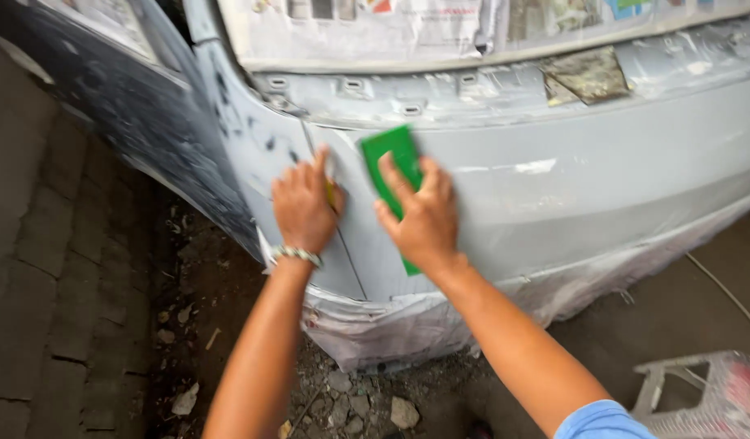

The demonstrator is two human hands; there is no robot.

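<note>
A grey, primer-coated car bumper [570, 187] fills the upper part of the view. My right hand [419, 215] presses a flat green sanding block [395, 158] against the bumper near its corner. My left hand [303, 203], with a beaded bracelet at the wrist, lies flat on the bumper corner just left of the block, with a small yellowish piece under its fingers. The lower end of the green block shows below my right palm.
Newspaper masking [367, 28] covers the car body above the bumper, and plastic sheeting [407, 321] hangs under it. Brick paving [58, 268] lies to the left, loose stones [367, 402] below. A white plastic stool [708, 394] stands at the lower right.
</note>
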